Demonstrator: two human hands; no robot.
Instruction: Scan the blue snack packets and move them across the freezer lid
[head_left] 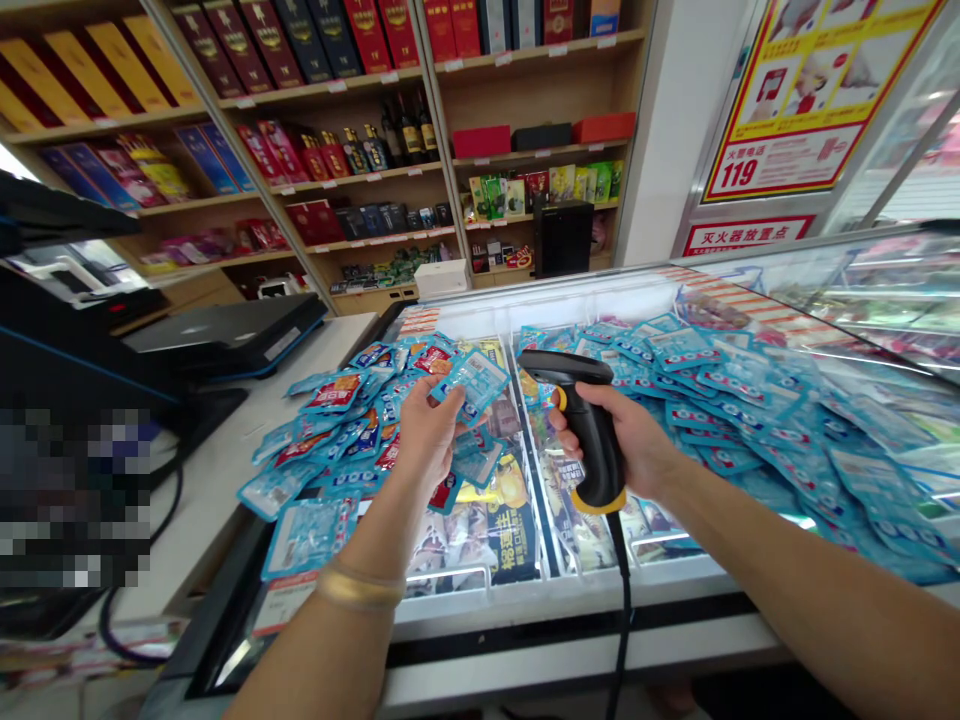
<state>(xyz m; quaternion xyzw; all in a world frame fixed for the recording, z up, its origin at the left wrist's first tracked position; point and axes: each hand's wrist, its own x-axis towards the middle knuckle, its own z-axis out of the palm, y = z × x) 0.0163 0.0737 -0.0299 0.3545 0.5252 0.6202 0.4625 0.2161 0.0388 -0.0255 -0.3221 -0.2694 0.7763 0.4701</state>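
My left hand (pixel 429 425) pinches a small blue snack packet (pixel 474 384), its printed back turned up. In my right hand (pixel 626 435) is a black and yellow barcode scanner (pixel 596 430), gripped by the handle, its head pointing left toward the packet. The scanner's cable (pixel 624 600) hangs down past the front edge. Under and left of my left hand lies a loose heap of blue and red packets (pixel 337 395). To the right of the scanner spreads a larger pile of blue packets (pixel 720 390). Both piles rest on the glass top of a freezer.
Through the freezer's glass, packaged frozen goods (pixel 514 510) show. On the left counter (pixel 225 440) stand a flat black device (pixel 232 330) and dark equipment with a cable. Shelves (pixel 352 180) of boxes and bottles line the back. A fire notice (pixel 817 100) hangs at the right.
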